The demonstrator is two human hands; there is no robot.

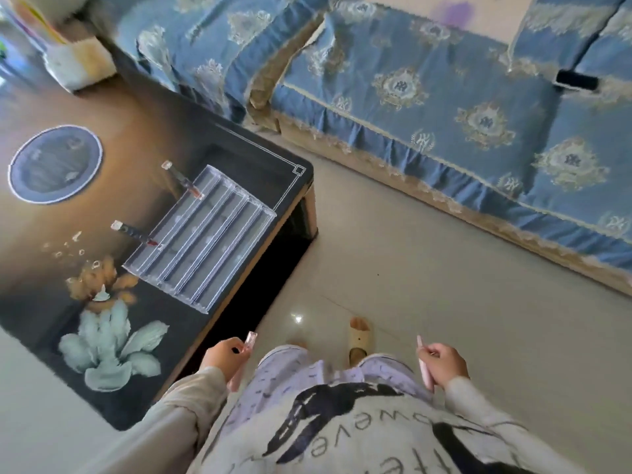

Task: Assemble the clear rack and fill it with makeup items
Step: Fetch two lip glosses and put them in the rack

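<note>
Bare floor (pixel 427 285) flanks the table (pixel 239 295) edge; each hand, left (pixel 224 354) and right (pixel 446 362), grips a tube.

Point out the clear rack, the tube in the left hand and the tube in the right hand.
Clear rack (pixel 201 234): head view, middle ribs.
Left tube (pixel 250 338): head view, clear cap.
Right tube (pixel 425 369): head view, pink barrel.

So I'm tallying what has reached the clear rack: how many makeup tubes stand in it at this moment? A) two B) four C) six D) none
A: two slim tubes stand in the far row of the clear rack, the farther tube and the nearer tube; the left hand and the right hand each hold one more item, away from the table.
</note>
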